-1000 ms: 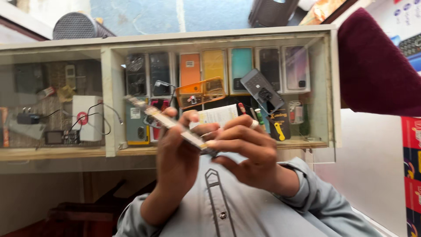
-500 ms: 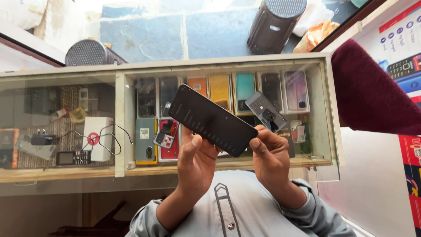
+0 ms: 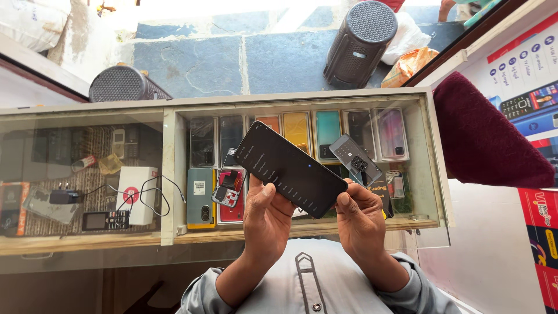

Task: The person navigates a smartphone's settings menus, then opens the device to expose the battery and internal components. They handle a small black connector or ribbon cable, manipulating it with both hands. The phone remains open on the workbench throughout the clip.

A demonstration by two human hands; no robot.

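Both hands pinch a black phone (image 3: 290,170) above the glass counter (image 3: 174,232): the left hand (image 3: 266,218) has its thumb pressed on the dark face near the lower end, and the right hand (image 3: 360,224) clamps the lower right corner. It tilts over the counter's front edge, before rows of phone cases (image 3: 299,131).

Glass display counter (image 3: 302,100), stone-slab floor (image 3: 232,58), bright daylight.
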